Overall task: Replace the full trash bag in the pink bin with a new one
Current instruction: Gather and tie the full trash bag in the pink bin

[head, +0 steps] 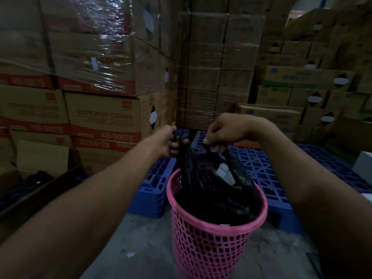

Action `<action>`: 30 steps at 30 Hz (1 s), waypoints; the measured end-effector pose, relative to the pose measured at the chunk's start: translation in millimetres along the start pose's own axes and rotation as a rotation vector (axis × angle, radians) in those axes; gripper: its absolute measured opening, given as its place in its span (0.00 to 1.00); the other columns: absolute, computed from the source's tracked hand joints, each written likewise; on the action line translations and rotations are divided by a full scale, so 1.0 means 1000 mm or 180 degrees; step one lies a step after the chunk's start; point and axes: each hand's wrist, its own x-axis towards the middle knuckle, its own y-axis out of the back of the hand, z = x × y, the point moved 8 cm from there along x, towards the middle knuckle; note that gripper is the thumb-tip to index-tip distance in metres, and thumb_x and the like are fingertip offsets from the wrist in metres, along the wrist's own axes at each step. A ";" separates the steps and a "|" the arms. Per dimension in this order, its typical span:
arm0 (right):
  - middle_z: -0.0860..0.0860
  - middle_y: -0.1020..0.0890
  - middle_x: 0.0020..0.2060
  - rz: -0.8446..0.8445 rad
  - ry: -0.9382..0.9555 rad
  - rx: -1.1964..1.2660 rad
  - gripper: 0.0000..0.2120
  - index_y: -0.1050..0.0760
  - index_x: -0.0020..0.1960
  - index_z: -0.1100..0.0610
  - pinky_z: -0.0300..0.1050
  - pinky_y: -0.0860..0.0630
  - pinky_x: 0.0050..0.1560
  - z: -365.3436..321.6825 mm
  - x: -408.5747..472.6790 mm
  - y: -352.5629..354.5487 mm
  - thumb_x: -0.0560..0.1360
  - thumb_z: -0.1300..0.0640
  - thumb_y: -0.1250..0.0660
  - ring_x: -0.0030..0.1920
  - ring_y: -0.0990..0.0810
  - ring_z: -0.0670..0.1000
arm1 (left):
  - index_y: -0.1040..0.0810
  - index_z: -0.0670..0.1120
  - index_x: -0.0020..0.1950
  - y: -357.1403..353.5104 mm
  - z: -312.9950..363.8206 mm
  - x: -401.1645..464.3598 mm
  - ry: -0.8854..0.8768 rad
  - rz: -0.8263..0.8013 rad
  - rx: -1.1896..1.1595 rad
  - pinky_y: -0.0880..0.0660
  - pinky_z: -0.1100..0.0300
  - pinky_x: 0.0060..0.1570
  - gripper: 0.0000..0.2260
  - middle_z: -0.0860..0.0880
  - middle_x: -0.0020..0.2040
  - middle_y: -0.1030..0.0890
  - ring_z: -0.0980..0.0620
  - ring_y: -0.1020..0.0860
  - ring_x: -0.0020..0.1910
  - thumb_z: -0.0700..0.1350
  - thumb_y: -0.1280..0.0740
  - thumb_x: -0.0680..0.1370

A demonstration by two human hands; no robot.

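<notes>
Both hands, left hand (167,142) and right hand (218,131), grip the black trash bag (203,178) with closed fingers above the pink bin (211,238); lifting it clear likely comes next.

Dim room; stacked cartons (104,115), blue pallets (261,164), concrete floor (145,248).

Two bare forearms, sleeveless to the frame edge, left hand (165,142) and right hand (220,132) ungloved, without rings.

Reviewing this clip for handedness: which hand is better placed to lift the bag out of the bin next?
Neither clearly: left hand and right hand each pinch a top edge of the black bag above the pink bin. A two-handed lift looks likeliest.
</notes>
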 end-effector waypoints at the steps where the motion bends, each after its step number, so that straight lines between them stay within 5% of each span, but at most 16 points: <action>1: 0.53 0.14 0.38 -0.0058 0.0081 -0.0028 0.08 0.17 0.48 0.59 0.38 0.21 0.36 -0.005 0.006 -0.010 0.79 0.55 0.32 0.36 0.16 0.47 | 0.30 0.42 0.44 -0.014 -0.005 0.004 -0.0081 -0.0113 -0.0423 0.43 0.63 0.24 0.21 0.44 0.31 0.23 0.53 0.37 0.22 0.55 0.51 0.84; 4: 0.53 0.15 0.35 -0.0011 0.0245 0.0032 0.08 0.16 0.45 0.56 0.44 0.20 0.41 -0.011 0.023 -0.024 0.78 0.55 0.32 0.35 0.18 0.48 | 0.22 0.35 0.47 -0.051 -0.023 0.011 -0.0197 -0.0624 -0.0918 0.39 0.58 0.29 0.36 0.40 0.34 0.25 0.47 0.30 0.29 0.64 0.55 0.81; 8: 0.54 0.14 0.37 0.0098 0.0227 0.0538 0.09 0.16 0.48 0.61 0.52 0.25 0.39 0.005 0.032 -0.020 0.78 0.57 0.33 0.38 0.16 0.51 | 0.20 0.39 0.28 -0.067 -0.036 0.016 -0.0322 -0.1216 -0.0909 0.45 0.57 0.30 0.43 0.43 0.29 0.26 0.48 0.31 0.25 0.71 0.56 0.78; 13: 0.50 0.15 0.35 0.0344 0.0352 0.0818 0.08 0.16 0.45 0.58 0.45 0.20 0.39 0.024 0.038 -0.018 0.79 0.57 0.32 0.37 0.17 0.48 | 0.22 0.39 0.41 -0.061 -0.042 0.017 -0.0304 -0.1808 -0.0476 0.47 0.57 0.32 0.41 0.43 0.38 0.23 0.50 0.40 0.30 0.78 0.47 0.71; 15: 0.46 0.16 0.35 0.0706 0.0412 0.0121 0.07 0.16 0.44 0.50 0.39 0.25 0.38 0.027 0.042 -0.008 0.78 0.52 0.32 0.38 0.19 0.45 | 0.20 0.41 0.48 -0.056 -0.040 0.014 -0.0451 -0.1741 0.0160 0.47 0.56 0.33 0.32 0.45 0.37 0.23 0.52 0.40 0.29 0.71 0.39 0.73; 18: 0.43 0.17 0.39 0.1063 0.0536 -0.0170 0.06 0.18 0.46 0.47 0.36 0.30 0.37 0.033 0.052 -0.003 0.78 0.49 0.32 0.42 0.21 0.41 | 0.22 0.44 0.47 -0.046 -0.030 0.019 -0.0743 -0.1287 0.1403 0.44 0.61 0.27 0.05 0.51 0.28 0.26 0.57 0.37 0.23 0.44 0.29 0.76; 20: 0.46 0.17 0.42 0.1140 0.0705 -0.0180 0.08 0.18 0.46 0.50 0.38 0.28 0.39 0.036 0.060 -0.014 0.79 0.50 0.34 0.44 0.20 0.44 | 0.21 0.45 0.43 -0.035 -0.026 0.027 -0.0692 -0.0884 0.1836 0.43 0.63 0.22 0.06 0.51 0.26 0.27 0.57 0.35 0.21 0.34 0.29 0.73; 24: 0.57 0.18 0.50 0.0855 0.0640 0.1186 0.14 0.23 0.52 0.55 0.46 0.28 0.43 0.062 0.078 -0.051 0.82 0.46 0.40 0.40 0.21 0.54 | 0.23 0.49 0.36 -0.028 -0.026 0.031 -0.0493 -0.0738 0.1949 0.45 0.63 0.23 0.11 0.50 0.27 0.29 0.57 0.38 0.21 0.36 0.32 0.75; 27: 0.53 0.25 0.35 0.0702 0.0650 0.1815 0.13 0.26 0.49 0.53 0.44 0.30 0.32 0.071 0.083 -0.067 0.83 0.45 0.43 0.27 0.28 0.49 | 0.25 0.49 0.38 -0.022 -0.030 0.033 -0.0275 -0.0927 0.1565 0.47 0.62 0.26 0.10 0.51 0.29 0.30 0.56 0.42 0.24 0.39 0.33 0.77; 30: 0.52 0.31 0.33 0.0680 0.0580 0.1954 0.13 0.29 0.48 0.54 0.42 0.34 0.29 0.069 0.088 -0.075 0.84 0.46 0.44 0.24 0.32 0.47 | 0.27 0.48 0.38 -0.012 -0.035 0.037 -0.0077 -0.1015 0.1282 0.46 0.63 0.27 0.10 0.52 0.30 0.30 0.56 0.42 0.25 0.40 0.34 0.79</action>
